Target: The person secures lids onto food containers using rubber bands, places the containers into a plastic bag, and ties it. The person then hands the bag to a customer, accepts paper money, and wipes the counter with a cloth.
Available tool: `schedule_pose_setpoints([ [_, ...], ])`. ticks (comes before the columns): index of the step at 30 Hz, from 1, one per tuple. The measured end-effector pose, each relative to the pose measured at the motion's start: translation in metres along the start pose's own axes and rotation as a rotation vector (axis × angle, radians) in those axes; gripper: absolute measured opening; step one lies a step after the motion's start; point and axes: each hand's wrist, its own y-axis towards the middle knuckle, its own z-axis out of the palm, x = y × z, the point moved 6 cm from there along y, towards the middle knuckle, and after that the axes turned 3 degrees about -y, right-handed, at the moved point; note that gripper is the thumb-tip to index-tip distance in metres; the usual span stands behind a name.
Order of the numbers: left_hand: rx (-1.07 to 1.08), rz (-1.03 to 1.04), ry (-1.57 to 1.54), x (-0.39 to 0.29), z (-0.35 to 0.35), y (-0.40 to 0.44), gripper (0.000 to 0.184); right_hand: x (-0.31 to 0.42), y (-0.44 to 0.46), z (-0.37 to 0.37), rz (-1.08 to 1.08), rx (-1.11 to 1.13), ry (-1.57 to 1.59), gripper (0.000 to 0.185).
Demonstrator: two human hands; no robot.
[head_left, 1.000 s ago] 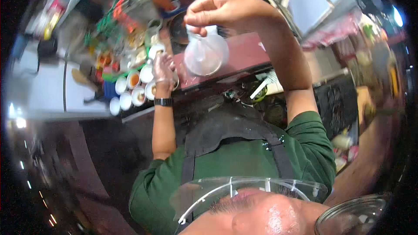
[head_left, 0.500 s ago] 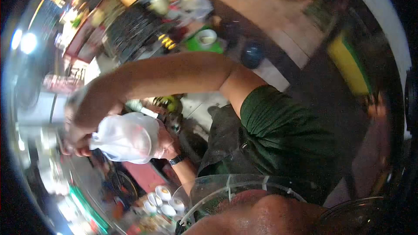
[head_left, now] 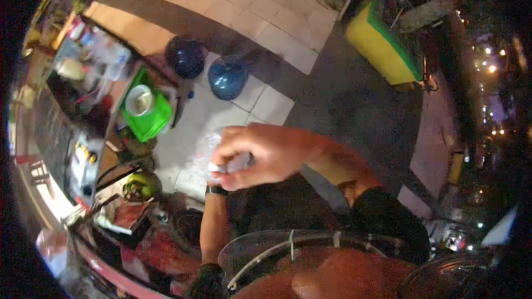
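Note:
My right hand [head_left: 257,155] reaches in from the right with its fingers curled together, gripping a pale, bunched part of a plastic bag. The rest of this whitish, partly see-through bag [head_left: 206,158] shows beyond the fingertips, blurred. My left hand [head_left: 213,181] comes up from below, a dark watch [head_left: 216,190] round its wrist. It is right beside the bag, but the bag and my right hand hide its fingers. What the bag contains cannot be made out.
A white bowl [head_left: 139,101] sits on a green tray [head_left: 154,124] at the left. Beyond my hands are two glossy dark blue round objects [head_left: 228,77] on the tiled floor. A yellow-green panel [head_left: 382,44] stands to the right. Green round fruit [head_left: 139,186] is at lower left.
The view has swung to the right. Both hands and the bag have come from the far left to the middle, and my outstretched right arm is now bent, its hand closed near my left wrist.

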Motion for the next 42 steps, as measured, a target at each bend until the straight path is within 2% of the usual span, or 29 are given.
schedule_pose_setpoints([
  [3,-0.003,-0.163,0.093,0.079,-0.001,0.094,0.070,-0.059,-0.051,-0.069,0.027,-0.076,0.028,0.023],
  [6,-0.002,-0.313,0.161,0.143,0.003,0.166,0.069,-0.099,-0.094,-0.134,0.091,-0.244,0.015,0.024],
  [8,0.012,-0.386,0.211,0.178,0.011,0.216,0.069,-0.134,-0.122,-0.185,0.261,-0.407,0.060,0.027],
  [11,0.040,-0.487,0.304,0.224,0.049,0.281,0.069,-0.149,-0.156,-0.257,0.308,-0.519,0.082,0.028],
  [16,0.230,-0.652,0.568,0.298,0.179,0.392,0.068,-0.147,-0.189,-0.393,0.420,-0.588,-0.019,0.028],
  [17,0.274,-0.695,0.615,0.315,0.212,0.412,0.068,-0.138,-0.191,-0.423,0.367,-0.597,-0.072,0.028],
  [21,0.487,-0.783,0.794,0.374,0.348,0.491,0.067,-0.123,-0.205,-0.554,0.280,-0.659,0.150,0.022],
  [22,0.548,-0.779,0.846,0.385,0.380,0.512,0.067,-0.119,-0.211,-0.576,0.263,-0.702,0.297,0.021],
  [23,0.618,-0.757,0.906,0.395,0.416,0.534,0.067,-0.099,-0.213,-0.612,0.218,-0.713,0.191,0.022],
  [24,0.728,-0.700,0.995,0.406,0.454,0.558,0.066,-0.082,-0.210,-0.644,0.038,-0.781,0.206,0.022],
  [26,0.999,-0.475,1.177,0.421,0.531,0.605,0.066,-0.057,-0.210,-0.711,-0.079,-0.848,0.170,0.021],
  [27,1.149,-0.305,1.257,0.428,0.568,0.626,0.066,-0.041,-0.211,-0.746,-0.017,-0.844,0.108,0.021],
  [28,1.266,-0.151,1.292,0.434,0.602,0.643,0.066,-0.024,-0.214,-0.774,0.067,-0.930,-0.279,0.024],
  [29,1.287,-0.124,1.262,0.446,0.634,0.662,0.066,-0.022,-0.215,-0.808,0.022,-0.920,-0.318,0.027],
  [30,1.279,-0.110,1.227,0.456,0.658,0.680,0.066,-0.020,-0.217,-0.842,-0.022,-0.911,-0.356,0.031],
  [32,0.963,-0.505,0.980,0.481,0.708,0.698,0.071,-0.016,-0.219,-0.898,-0.106,-0.997,-0.331,0.036],
  [34,1.061,-0.327,0.911,0.495,0.744,0.725,0.076,-0.028,-0.217,-0.947,-0.110,-0.864,-0.203,0.047],
  [35,1.082,-0.264,0.890,0.500,0.751,0.745,0.078,-0.042,-0.220,-0.970,-0.050,-0.944,-0.143,0.057],
  [37,0.698,-0.628,0.343,0.520,0.742,0.799,0.078,-0.056,-0.216,-1.004,-0.061,-0.858,-0.158,0.056],
  [38,0.685,-0.621,0.340,0.527,0.745,0.822,0.078,-0.062,-0.213,-1.020,-0.083,-0.794,-0.197,0.056],
  [39,0.925,-0.219,0.866,0.526,0.756,0.847,0.080,-0.076,-0.213,-1.038,-0.079,-0.793,-0.185,0.056],
  [41,1.091,0.218,1.377,0.536,0.762,0.880,0.082,-0.111,-0.211,-1.073,-0.007,-0.802,-0.160,0.054],
  [42,0.865,-0.219,0.863,0.545,0.753,0.900,0.083,-0.123,-0.208,-1.086,0.007,-0.798,-0.144,0.054],
])
